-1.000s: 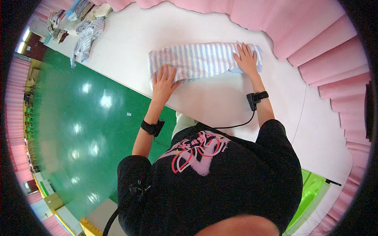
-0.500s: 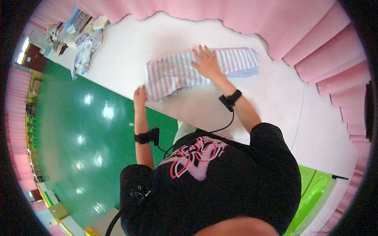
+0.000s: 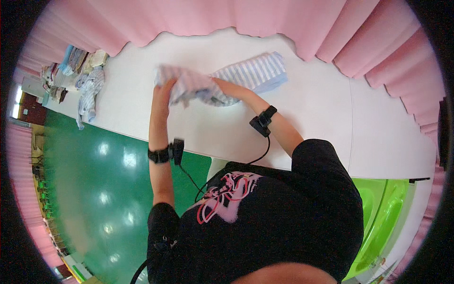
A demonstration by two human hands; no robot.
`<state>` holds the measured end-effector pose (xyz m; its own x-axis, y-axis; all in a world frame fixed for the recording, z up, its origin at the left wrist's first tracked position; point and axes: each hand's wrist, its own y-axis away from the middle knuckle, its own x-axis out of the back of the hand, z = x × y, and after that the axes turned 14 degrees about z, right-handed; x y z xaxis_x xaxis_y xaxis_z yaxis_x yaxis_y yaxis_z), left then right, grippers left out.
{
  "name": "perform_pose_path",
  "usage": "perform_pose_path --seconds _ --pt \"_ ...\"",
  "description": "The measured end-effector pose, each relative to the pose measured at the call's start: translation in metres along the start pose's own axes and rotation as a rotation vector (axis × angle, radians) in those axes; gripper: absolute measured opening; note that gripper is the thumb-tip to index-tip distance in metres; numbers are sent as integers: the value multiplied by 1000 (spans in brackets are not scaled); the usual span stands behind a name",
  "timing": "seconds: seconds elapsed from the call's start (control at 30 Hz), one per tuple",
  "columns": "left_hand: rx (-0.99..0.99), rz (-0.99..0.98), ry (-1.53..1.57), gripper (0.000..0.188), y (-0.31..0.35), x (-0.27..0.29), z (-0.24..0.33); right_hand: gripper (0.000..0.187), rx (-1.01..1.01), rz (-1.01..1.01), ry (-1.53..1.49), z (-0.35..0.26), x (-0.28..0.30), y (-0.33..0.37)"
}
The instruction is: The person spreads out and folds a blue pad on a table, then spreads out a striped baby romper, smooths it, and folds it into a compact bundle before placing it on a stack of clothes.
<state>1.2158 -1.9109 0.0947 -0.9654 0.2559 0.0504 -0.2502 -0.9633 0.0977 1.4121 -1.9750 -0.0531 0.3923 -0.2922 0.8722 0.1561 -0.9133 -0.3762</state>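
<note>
A blue-and-white striped garment (image 3: 250, 71) lies lengthwise on the white table (image 3: 302, 118), with a plain light-blue edge showing under its right end. Its left part is lifted and bunched, blurred by motion. My left hand (image 3: 162, 93) grips the left end, the fingers partly covered by the fabric. At the garment's middle, my right hand (image 3: 229, 89) holds the raised fold, and the cloth hides its fingertips. The right end rests flat, folded into a narrow strip.
Stacks of folded cloth (image 3: 75, 59) stand at the table's far left. Beside them another striped garment (image 3: 89, 94) hangs over the edge. Pink curtains (image 3: 203, 16) border the table's back. A bright green basin (image 3: 385, 213) is at right, and green floor (image 3: 104, 175) lies at left.
My left hand has gone forward and lifted the garment's left end. My right hand, flat on the cloth before, has moved left and closed on it, and the left half is now bunched.
</note>
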Motion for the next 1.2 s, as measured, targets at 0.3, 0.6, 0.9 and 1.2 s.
perform_pose_path --seconds 0.3,0.6,0.9,1.2 --pt "-714 -408 -518 52 -13 -205 -52 51 -904 995 -1787 0 117 59" --pt "-226 -754 -377 39 -2 -204 -57 67 -1167 831 -714 50 119 100" --pt "-1069 -437 -727 50 33 -193 -71 56 -1061 1132 -798 39 113 88" --pt "-1105 -181 -913 56 41 -203 -104 65 -1171 1158 -848 19 107 141"
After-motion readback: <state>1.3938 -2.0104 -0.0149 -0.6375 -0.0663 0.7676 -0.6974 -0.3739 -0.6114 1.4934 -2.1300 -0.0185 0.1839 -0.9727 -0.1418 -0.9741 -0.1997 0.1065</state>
